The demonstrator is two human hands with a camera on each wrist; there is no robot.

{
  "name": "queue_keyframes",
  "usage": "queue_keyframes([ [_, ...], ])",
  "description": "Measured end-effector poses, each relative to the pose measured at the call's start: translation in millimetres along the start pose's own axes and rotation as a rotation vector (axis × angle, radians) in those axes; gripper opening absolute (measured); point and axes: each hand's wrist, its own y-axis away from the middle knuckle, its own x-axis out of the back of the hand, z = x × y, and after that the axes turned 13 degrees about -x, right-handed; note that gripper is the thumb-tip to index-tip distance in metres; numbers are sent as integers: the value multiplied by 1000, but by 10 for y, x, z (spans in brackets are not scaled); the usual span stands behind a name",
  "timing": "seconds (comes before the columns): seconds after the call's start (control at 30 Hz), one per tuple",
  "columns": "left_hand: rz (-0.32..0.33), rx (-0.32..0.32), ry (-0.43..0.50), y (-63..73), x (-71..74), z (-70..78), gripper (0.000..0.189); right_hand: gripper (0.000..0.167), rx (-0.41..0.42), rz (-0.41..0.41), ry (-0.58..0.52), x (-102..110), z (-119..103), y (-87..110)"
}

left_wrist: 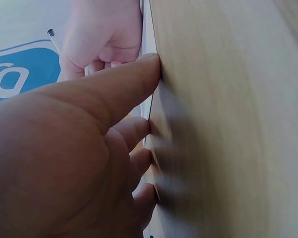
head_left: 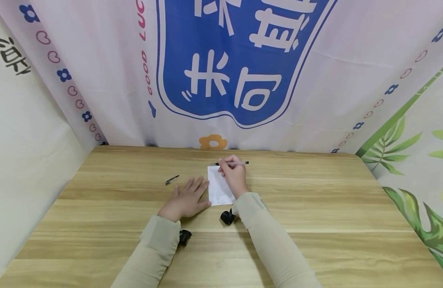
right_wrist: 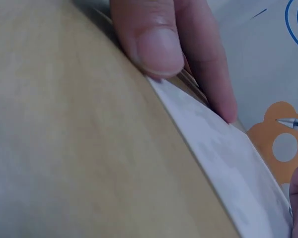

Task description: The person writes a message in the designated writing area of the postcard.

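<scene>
A small white sheet or pad of paper [head_left: 219, 192] lies near the middle of the wooden table, with faint marks on it. My left hand [head_left: 187, 202] rests spread on the table, its thumb and fingertips at the paper's left edge; the same fingers [right_wrist: 159, 49] show close up in the right wrist view. Over the paper's upper part, my right hand [head_left: 235, 176] pinches a slim pen [head_left: 239, 163] with a dark end. Its metal tip [right_wrist: 288, 122] appears raised off the paper in the right wrist view. Left of the paper lies a dark pen cap [head_left: 172, 180].
The wooden table [head_left: 315, 200] ends at a printed curtain [head_left: 117, 100] behind the paper. A black wrist camera [head_left: 185, 237] sits at the left cuff, another black camera [head_left: 227, 217] at the right cuff. Patterned cloth hangs along both sides.
</scene>
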Motion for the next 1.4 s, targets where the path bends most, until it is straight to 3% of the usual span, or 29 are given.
queue_keyframes([
  [0.6, 6, 3, -4, 0, -1, 0, 72, 13, 20, -16, 231, 13, -15, 21],
  [1.4, 8, -6, 2, 6, 9, 25, 71, 18, 7, -34, 321, 11, 6, 28],
])
